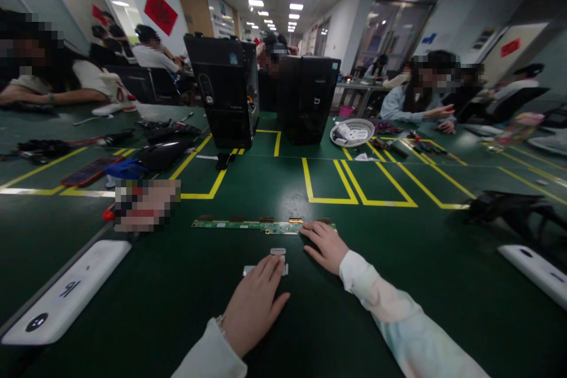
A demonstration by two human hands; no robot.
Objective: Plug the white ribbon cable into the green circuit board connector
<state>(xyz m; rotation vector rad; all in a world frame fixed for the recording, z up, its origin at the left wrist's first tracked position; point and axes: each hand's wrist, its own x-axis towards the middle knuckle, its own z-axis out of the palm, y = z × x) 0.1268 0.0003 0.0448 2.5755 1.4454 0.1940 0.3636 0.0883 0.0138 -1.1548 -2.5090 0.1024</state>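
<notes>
A long, narrow green circuit board [239,225] lies crosswise on the dark green table, with brown and gold strips along its far edge. My right hand [325,245] rests on its right part, fingers stretched out, hiding some of that end. Nearer to me, my left hand [257,301] lies palm down with its fingers extended. Its fingertips cover part of a small pale, flat piece [250,270] whose kind I cannot make out. A little light rectangular piece [278,251] sits just beyond those fingertips, between them and the board.
Two black computer towers [225,94] [310,100] stand at the back. A white basket [353,132] holds pale items to their right. White devices lie at left [66,295] and right [534,271]. Cables [166,130] and a red-edged phone-like object [91,171] lie left. Other people sit around.
</notes>
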